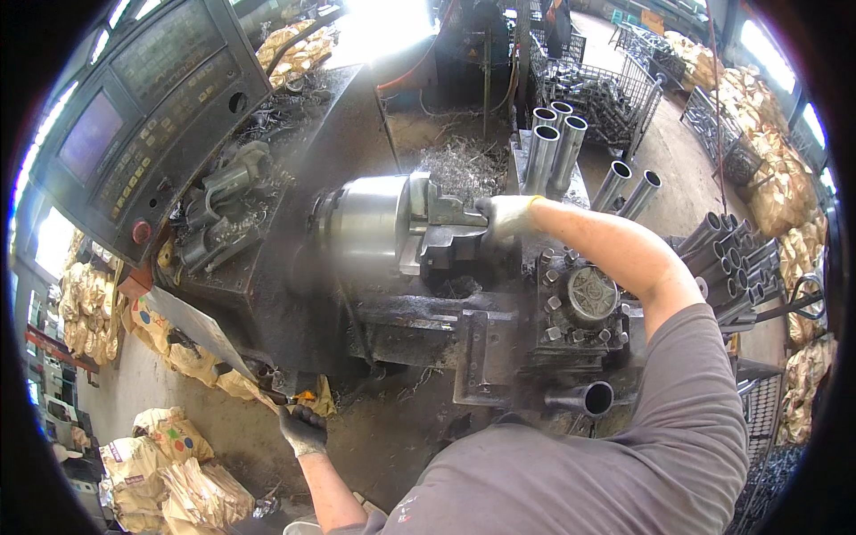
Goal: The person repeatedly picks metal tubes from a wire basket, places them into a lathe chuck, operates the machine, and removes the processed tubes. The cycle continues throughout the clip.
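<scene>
Grey shirt (571, 473) of the person lies nearest, cut off by the lower edge. At left, the gloved left hand (305, 432) is closed on the near end of a grey panel (201, 328); its fingertips are hard to see. In the middle is a silver chuck (370, 218). At its right, the gloved right hand (512, 217) touches the dark stepped block (453, 242); its fingers are partly hidden, so one cannot tell their grip.
</scene>
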Demonstrator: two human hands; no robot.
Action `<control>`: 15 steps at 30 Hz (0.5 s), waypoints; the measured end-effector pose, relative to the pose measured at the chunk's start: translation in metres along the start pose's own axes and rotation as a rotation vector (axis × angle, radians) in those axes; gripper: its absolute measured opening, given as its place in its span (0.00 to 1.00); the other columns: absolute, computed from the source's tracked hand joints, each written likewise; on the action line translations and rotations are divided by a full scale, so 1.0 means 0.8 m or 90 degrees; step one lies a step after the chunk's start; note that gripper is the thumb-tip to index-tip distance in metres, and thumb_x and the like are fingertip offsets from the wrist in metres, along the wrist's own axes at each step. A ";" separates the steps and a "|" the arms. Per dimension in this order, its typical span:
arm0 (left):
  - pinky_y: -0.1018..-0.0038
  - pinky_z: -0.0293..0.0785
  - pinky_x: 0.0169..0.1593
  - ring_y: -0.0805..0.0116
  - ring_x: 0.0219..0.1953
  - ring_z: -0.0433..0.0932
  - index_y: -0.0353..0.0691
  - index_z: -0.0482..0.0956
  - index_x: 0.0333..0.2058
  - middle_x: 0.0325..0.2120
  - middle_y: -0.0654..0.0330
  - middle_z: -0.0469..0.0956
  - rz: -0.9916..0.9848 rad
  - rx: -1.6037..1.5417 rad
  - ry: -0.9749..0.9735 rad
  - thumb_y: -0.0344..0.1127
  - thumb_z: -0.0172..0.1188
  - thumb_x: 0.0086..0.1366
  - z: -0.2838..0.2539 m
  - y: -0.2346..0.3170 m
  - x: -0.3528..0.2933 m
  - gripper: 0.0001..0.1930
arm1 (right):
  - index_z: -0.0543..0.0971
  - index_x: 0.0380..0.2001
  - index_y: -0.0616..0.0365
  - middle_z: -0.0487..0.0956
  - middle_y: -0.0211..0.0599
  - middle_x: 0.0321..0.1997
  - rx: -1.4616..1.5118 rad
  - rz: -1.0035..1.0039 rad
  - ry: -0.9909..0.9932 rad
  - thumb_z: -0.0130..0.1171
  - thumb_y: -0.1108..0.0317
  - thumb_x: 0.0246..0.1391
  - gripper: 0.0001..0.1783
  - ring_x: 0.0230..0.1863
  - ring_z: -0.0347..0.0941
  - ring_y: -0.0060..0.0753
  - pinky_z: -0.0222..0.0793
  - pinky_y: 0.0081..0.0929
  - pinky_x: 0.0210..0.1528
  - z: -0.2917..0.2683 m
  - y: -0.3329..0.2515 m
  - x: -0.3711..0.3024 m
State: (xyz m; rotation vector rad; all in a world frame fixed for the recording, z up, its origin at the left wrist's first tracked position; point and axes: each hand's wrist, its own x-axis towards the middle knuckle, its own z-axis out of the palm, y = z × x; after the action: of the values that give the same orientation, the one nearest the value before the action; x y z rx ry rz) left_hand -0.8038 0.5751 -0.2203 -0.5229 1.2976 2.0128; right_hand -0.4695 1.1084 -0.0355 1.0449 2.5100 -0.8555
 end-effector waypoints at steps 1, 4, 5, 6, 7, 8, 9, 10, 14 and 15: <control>0.72 0.60 0.22 0.72 0.17 0.62 0.54 0.71 0.25 0.16 0.72 0.65 -0.028 0.004 -0.010 0.67 0.47 0.78 -0.004 0.006 0.000 0.28 | 0.78 0.62 0.66 0.85 0.54 0.57 0.075 -0.011 0.017 0.83 0.49 0.36 0.51 0.49 0.85 0.42 0.84 0.37 0.48 0.001 0.002 -0.009; 0.73 0.62 0.21 0.73 0.16 0.63 0.57 0.70 0.25 0.15 0.74 0.65 -0.097 0.013 -0.049 0.61 0.49 0.78 0.005 0.018 -0.004 0.23 | 0.62 0.75 0.69 0.83 0.59 0.62 0.088 -0.038 0.043 0.79 0.50 0.40 0.63 0.57 0.83 0.46 0.80 0.36 0.57 -0.004 0.002 -0.026; 0.74 0.61 0.21 0.74 0.16 0.63 0.57 0.70 0.26 0.16 0.75 0.66 -0.095 0.017 -0.050 0.59 0.50 0.78 0.009 0.019 0.003 0.21 | 0.56 0.79 0.71 0.83 0.60 0.61 0.057 -0.045 0.047 0.77 0.51 0.43 0.66 0.59 0.82 0.46 0.78 0.35 0.59 -0.007 0.002 -0.033; 0.74 0.60 0.21 0.74 0.17 0.63 0.57 0.71 0.27 0.17 0.75 0.66 -0.086 0.016 -0.045 0.56 0.51 0.78 0.006 0.023 0.010 0.20 | 0.57 0.78 0.69 0.82 0.61 0.63 0.069 -0.018 0.017 0.76 0.50 0.43 0.65 0.62 0.81 0.48 0.77 0.37 0.62 -0.016 -0.018 -0.052; 0.75 0.59 0.21 0.75 0.17 0.63 0.56 0.71 0.28 0.19 0.76 0.66 -0.074 0.020 -0.043 0.53 0.52 0.79 0.005 0.027 0.019 0.18 | 0.58 0.78 0.69 0.81 0.62 0.64 0.037 -0.020 0.044 0.76 0.50 0.44 0.64 0.63 0.81 0.50 0.77 0.37 0.64 -0.014 -0.016 -0.051; 0.75 0.60 0.22 0.75 0.18 0.63 0.56 0.71 0.29 0.19 0.75 0.67 -0.002 0.073 -0.030 0.51 0.52 0.78 -0.003 0.019 0.033 0.16 | 0.59 0.78 0.69 0.81 0.62 0.65 0.006 -0.019 0.071 0.76 0.51 0.45 0.62 0.64 0.80 0.51 0.76 0.38 0.65 -0.013 -0.010 -0.052; 0.75 0.61 0.23 0.75 0.19 0.64 0.56 0.71 0.29 0.20 0.74 0.68 0.070 0.123 -0.017 0.49 0.53 0.78 -0.011 0.009 0.047 0.15 | 0.60 0.77 0.69 0.80 0.62 0.66 -0.029 -0.019 0.099 0.76 0.51 0.45 0.61 0.65 0.79 0.52 0.75 0.39 0.67 -0.014 -0.005 -0.052; 0.76 0.62 0.23 0.77 0.19 0.65 0.56 0.72 0.26 0.19 0.74 0.69 0.140 0.132 0.005 0.48 0.57 0.75 -0.007 -0.002 0.046 0.15 | 0.63 0.76 0.66 0.79 0.61 0.67 -0.039 -0.017 0.173 0.75 0.52 0.47 0.57 0.67 0.78 0.55 0.74 0.39 0.70 -0.016 -0.005 -0.063; 0.70 0.68 0.27 0.72 0.23 0.71 0.46 0.77 0.37 0.24 0.66 0.75 0.265 0.323 0.078 0.54 0.57 0.78 -0.029 0.001 0.052 0.17 | 0.71 0.71 0.61 0.84 0.53 0.62 0.155 -0.049 0.377 0.74 0.51 0.55 0.46 0.61 0.83 0.45 0.78 0.38 0.65 -0.021 -0.014 -0.183; 0.69 0.72 0.29 0.70 0.26 0.75 0.43 0.79 0.41 0.27 0.62 0.79 0.401 0.457 0.149 0.54 0.58 0.78 -0.041 0.004 0.057 0.19 | 0.73 0.70 0.60 0.86 0.48 0.59 0.289 -0.054 0.393 0.76 0.50 0.55 0.44 0.57 0.85 0.37 0.79 0.32 0.62 -0.014 -0.018 -0.220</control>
State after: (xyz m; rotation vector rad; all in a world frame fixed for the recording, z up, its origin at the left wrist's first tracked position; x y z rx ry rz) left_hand -0.8388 0.5589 -0.2618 0.0115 2.4089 1.7646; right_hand -0.3582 1.0112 0.0619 1.5488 2.9427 -1.3415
